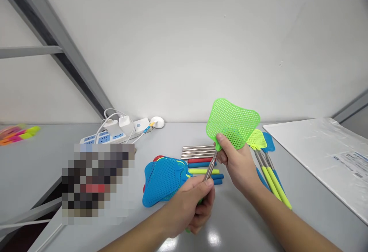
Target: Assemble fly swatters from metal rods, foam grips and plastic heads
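A green fly swatter [230, 120] with a meshed head is held up above the table, tilted to the right. My left hand [191, 202] is closed round its lower part, where a bit of green handle shows under the fingers. My right hand [237, 162] pinches the base of the green head, thumb on the front, where it meets the metal rod [212, 164]. Below and to the left lies a pile of blue swatter heads [162, 181], with red and yellow edges showing beneath. Bare metal rods [198, 152] and coloured handles [201, 160] lie behind my left hand.
Yellow and blue fly swatters [274, 183] lie right of my right arm. A white wrapped panel [324, 160] covers the table's right side. At the back left sit a power strip [115, 135] with plugs and cables, and a pixelated patch [94, 183]. Bright items [18, 133] lie far left.
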`<state>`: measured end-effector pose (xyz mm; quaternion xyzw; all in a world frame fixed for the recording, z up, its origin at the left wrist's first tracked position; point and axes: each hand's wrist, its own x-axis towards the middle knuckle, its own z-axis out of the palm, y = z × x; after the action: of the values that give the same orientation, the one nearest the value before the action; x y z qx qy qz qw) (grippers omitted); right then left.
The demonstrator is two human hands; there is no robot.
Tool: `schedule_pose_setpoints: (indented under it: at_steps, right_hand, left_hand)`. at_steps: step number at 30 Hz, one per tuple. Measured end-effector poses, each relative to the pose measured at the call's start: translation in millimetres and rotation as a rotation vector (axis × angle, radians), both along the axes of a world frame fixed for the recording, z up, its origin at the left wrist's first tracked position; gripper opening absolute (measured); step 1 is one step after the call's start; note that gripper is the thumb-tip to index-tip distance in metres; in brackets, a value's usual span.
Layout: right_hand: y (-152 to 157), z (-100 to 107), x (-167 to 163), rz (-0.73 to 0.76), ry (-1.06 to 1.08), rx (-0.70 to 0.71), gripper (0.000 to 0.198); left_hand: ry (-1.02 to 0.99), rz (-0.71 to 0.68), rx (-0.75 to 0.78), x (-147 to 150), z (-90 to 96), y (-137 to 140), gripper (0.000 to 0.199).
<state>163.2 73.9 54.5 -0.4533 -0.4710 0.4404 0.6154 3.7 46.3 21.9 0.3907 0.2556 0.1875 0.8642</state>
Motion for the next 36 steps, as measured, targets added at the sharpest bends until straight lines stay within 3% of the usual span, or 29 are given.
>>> schedule_pose_setpoints:
  at_steps: [6,9,14,18,23,32,36]
  right_hand:
    - [0,-3,3,-0.108,-0.079,-0.004,0.039]
    - [-1,1,4,-0.020,-0.024,-0.033,0.038]
    - [-2,6,-3,0.187,0.244,-0.082,0.041]
    - [-2,4,-8,0.197,0.233,-0.080,0.040]
    - [-2,-4,-8,0.052,0.151,-0.046,0.035]
    - [-10,0,-14,-0.102,-0.018,-0.031,0.039]
    - [-10,3,-13,-0.090,0.005,-0.023,0.036]
  left_hand:
    - [-0.116,-0.209,-0.179,-14,12.3,12,0.038]
    - [-0.199,-0.311,-0.290,-23,16.9,18,0.039]
    - [-0.265,-0.343,-0.355,-30,15.5,19,0.039]
    - [-0.265,-0.346,-0.326,-29,17.5,20,0.039]
    - [-0.073,-0.278,-0.158,-27,27.8,22,0.037]
    - [0.424,0.093,0.438,-10,32.3,3,0.042]
    - [0.459,0.117,0.523,-7,36.5,-2,0.041]
